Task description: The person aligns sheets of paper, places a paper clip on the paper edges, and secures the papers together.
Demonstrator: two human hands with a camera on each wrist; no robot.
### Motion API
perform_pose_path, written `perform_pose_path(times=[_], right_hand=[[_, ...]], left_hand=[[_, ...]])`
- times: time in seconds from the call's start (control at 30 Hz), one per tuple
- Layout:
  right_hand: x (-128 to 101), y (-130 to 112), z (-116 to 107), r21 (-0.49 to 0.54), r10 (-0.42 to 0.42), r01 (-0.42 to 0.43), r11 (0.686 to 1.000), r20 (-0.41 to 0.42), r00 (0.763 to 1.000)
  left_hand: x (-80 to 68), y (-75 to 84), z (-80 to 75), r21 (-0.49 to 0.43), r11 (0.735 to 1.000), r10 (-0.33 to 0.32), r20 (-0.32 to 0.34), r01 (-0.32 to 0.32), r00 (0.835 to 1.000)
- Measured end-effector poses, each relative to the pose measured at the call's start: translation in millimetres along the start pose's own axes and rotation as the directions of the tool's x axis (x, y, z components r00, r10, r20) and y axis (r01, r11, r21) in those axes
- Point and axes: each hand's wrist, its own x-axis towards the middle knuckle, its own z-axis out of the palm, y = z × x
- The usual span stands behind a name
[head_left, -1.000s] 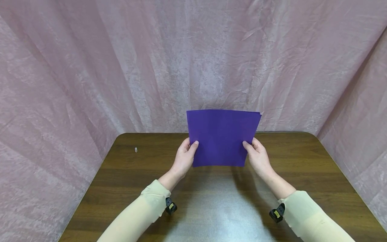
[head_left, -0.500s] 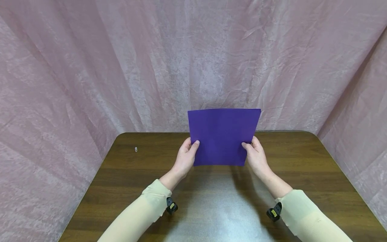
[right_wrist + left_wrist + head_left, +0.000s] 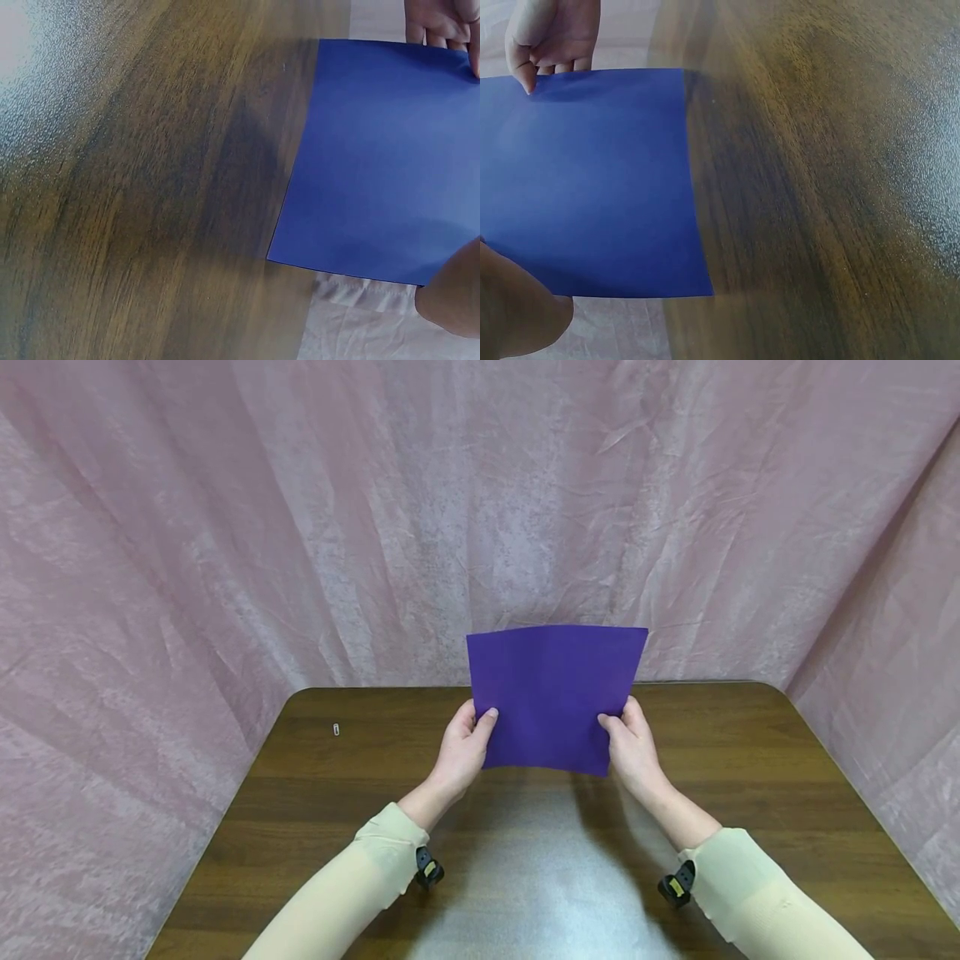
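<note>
**Still Airborne: A Purple Sheet Held by Two Thin Pinches**

Plainly, the paper point(image 3: 555, 697) is off the table point(image 3: 787, 760), held upright above its far half and facing the person. The left hand point(image 3: 459, 752) pinches the left edge near the bottom corner, thumb on the near face and fingers curled behind. The right hand point(image 3: 633, 745) does the same on the right edge. Neither hand is slack; both grip the paper.

Several things could go wrong, as I judge it:

- **Slip.** Both grips sit low, so most of the sheet stands unsupported above them. If either thumb eases, that side could flop forward or slide free.
- **Buckle.** The top edge already shows a slight peak left of centre in the head view. Pushing the hands toward each other would likely deepen that bow and may set an unwanted crease.
- **Tear or crumple.** Pulling the hands apart or twisting them against each other loads the edges at the pinches, where paper gives first.
- **Skew.** The bottom edge looks a touch lower on the right, so anything lined up from this hold could come out crooked.

A paperclip point(image 3: 336, 729) lies well apart to the left, out of the way.
</note>
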Motion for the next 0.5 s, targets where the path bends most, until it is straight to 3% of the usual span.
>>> perform_pose_path(times=[0.5], right_hand=[[1.6,4.4,-0.9,0.093,0.004,-0.005,0.996,0.01,1.0]], left_hand=[[1.2,-2.3,1.2,0.013,1.0,0.024,-0.006,-0.024,1.0]])
